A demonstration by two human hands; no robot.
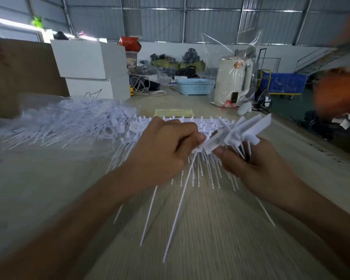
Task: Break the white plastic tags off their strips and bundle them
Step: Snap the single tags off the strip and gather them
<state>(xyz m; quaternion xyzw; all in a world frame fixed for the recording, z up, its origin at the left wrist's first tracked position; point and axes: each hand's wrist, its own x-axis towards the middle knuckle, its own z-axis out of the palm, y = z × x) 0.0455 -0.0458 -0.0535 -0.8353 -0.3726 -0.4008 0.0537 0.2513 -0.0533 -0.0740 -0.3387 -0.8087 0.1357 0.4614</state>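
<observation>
White tags [240, 131], both hands' curled fingers [192, 136] pinching

Corrugated metal wall [210, 23], wooden table [210, 229] — daylight

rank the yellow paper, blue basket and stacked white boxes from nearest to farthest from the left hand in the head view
1. Yellow paper, flat on the table just beyond the left hand.
2. Stacked white boxes, back left.
3. Blue basket, back centre-right; nearly level with the boxes, a close call.

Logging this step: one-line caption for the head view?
Left hand and right hand hold white tags over a strip.
</observation>
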